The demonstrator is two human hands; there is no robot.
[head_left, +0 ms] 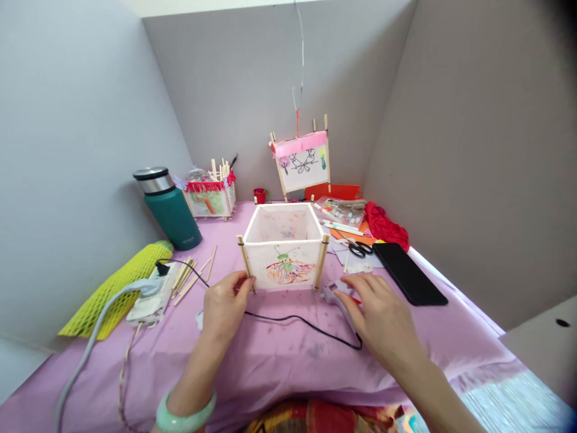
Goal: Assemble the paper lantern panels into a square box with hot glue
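A white, open-topped box-shaped paper lantern (pixel 293 264) stands on the purple cloth in front of me. Wooden sticks run up its corners, and a green-and-red winged insect is drawn on its front. My left hand (pixel 228 300) pinches the bottom of its front left corner stick (pixel 246 264). To the right of the lantern, a pale purple glue gun (pixel 336 293) lies on the cloth, its black cord (pixel 297 317) curving left. My right hand (pixel 381 310) is closed around the gun's body, which it partly hides.
Left are a power strip (pixel 155 294), loose wooden sticks (pixel 192 279), yellow mesh (pixel 121 288) and a teal bottle (pixel 169 213). Right lie a phone (pixel 410 273), scissors (pixel 359 248) and red yarn (pixel 385 225). Behind, a decorated lantern (pixel 303 162) hangs from a wire near a stick-filled box (pixel 210 201).
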